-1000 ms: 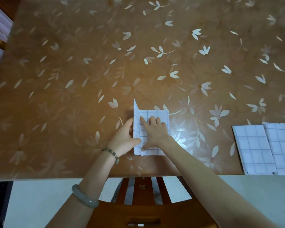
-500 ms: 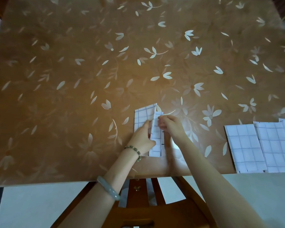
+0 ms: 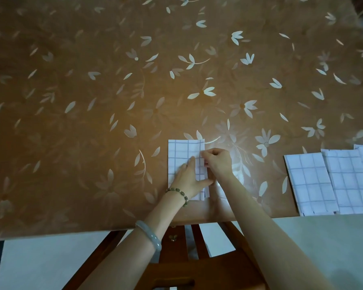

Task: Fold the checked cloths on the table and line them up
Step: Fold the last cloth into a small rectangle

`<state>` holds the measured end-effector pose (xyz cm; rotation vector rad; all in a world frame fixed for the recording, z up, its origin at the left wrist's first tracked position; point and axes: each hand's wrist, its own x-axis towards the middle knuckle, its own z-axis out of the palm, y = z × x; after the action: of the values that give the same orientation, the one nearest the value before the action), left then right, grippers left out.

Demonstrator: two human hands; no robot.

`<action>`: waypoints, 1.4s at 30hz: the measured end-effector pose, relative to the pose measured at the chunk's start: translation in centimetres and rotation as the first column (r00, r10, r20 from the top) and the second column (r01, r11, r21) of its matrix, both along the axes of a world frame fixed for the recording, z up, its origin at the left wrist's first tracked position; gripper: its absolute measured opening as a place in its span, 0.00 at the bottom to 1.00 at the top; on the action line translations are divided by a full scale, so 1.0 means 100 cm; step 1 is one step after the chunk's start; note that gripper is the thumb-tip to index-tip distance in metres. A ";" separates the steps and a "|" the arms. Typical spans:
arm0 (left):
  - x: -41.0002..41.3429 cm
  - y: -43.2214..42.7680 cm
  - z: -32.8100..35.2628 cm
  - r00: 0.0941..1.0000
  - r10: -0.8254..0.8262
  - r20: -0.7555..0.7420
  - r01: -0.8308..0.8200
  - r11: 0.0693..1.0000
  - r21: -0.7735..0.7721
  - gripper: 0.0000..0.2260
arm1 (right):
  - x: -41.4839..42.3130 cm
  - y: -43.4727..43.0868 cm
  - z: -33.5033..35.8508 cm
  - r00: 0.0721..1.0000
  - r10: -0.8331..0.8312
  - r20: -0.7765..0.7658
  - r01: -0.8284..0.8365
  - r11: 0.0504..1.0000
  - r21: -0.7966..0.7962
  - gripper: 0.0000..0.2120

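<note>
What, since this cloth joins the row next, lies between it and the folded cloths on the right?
Nothing visible: only brown flower-patterned table separates the white checked cloth from the row of folded checked cloths. The right hand pinches its right edge.

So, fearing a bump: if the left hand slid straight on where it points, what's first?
The left hand would probably meet only more cloth, then bare table; the right hand, just beside that line, might get brushed.
</note>
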<state>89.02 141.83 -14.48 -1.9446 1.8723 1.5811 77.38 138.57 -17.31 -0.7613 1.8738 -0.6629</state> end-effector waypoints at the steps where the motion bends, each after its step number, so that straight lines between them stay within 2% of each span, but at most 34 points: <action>1: 0.003 0.000 0.002 1.000 0.015 -0.015 -0.016 1.000 -0.009 0.41 | 0.000 0.000 0.001 1.000 0.006 -0.019 -0.006 1.000 0.003 0.11; 3: 0.014 -0.001 0.005 1.000 0.017 0.025 -0.013 0.989 -0.146 0.34 | 0.001 -0.001 0.004 0.996 0.046 -0.070 -0.045 0.999 0.007 0.12; 5: 0.032 -0.007 0.003 0.989 0.037 0.144 0.020 0.926 -0.377 0.25 | 0.001 -0.002 0.004 0.988 0.088 -0.129 -0.087 0.996 0.012 0.12; 7: 0.048 -0.014 -0.005 0.965 0.032 0.262 0.113 0.847 -0.520 0.21 | 0.001 -0.001 0.004 0.980 0.104 -0.172 -0.104 0.995 0.005 0.12; 8: 0.055 -0.017 -0.012 0.951 -0.001 0.311 0.177 0.823 -0.540 0.22 | 0.002 -0.001 0.004 0.976 0.107 -0.190 -0.110 0.994 -0.003 0.13; 13: 0.065 -0.024 -0.037 0.839 -0.203 0.504 0.473 0.731 -0.493 0.29 | 0.004 -0.001 0.001 0.967 0.121 -0.226 -0.135 0.990 -0.049 0.07; 19: 0.064 -0.021 -0.057 0.797 -0.220 0.563 0.511 0.743 -0.433 0.31 | 0.004 0.000 -0.005 0.957 0.138 -0.257 -0.161 0.984 -0.071 0.05; 20: 0.064 -0.021 -0.058 0.794 -0.219 0.567 0.512 0.744 -0.429 0.31 | 0.004 0.001 -0.005 0.941 0.148 -0.305 -0.184 0.979 -0.091 0.04; 21: 0.063 -0.020 -0.058 0.792 -0.217 0.570 0.513 0.743 -0.430 0.31 | 0.005 0.001 -0.005 0.889 0.161 -0.429 -0.247 0.957 -0.154 0.04; 23: 0.063 -0.020 -0.059 0.786 -0.218 0.578 0.523 0.734 -0.434 0.32 | 0.013 0.001 -0.008 0.722 0.141 -0.678 -0.433 0.856 -0.283 0.10; 25: 0.063 -0.021 -0.060 0.788 -0.216 0.577 0.524 0.728 -0.442 0.31 | 0.030 -0.004 -0.011 0.666 0.203 -0.717 -0.591 0.731 -0.342 0.17; 28: 0.062 -0.021 -0.061 0.764 -0.235 0.601 0.555 0.714 -0.427 0.30 | 0.056 -0.007 -0.021 0.589 0.456 -0.667 -0.765 0.580 -0.280 0.21; 30: 0.061 -0.020 -0.063 0.745 -0.235 0.624 0.574 0.702 -0.421 0.30 | 0.057 -0.004 -0.031 0.519 0.522 -0.677 -0.813 0.547 -0.202 0.23; 35: 0.062 -0.019 -0.067 0.776 -0.172 0.607 0.529 0.702 -0.477 0.32 | 0.023 0.005 -0.044 0.372 0.466 -0.803 -0.853 0.513 -0.097 0.23; 42: 0.075 -0.025 -0.068 0.764 -0.197 0.614 0.559 0.677 -0.478 0.35 | 0.004 0.010 -0.042 0.289 0.478 -0.830 -0.817 0.575 0.047 0.27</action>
<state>96.51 139.30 -21.24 -1.6682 2.4996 0.2184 77.73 139.60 -21.49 -2.2947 1.8388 -0.0855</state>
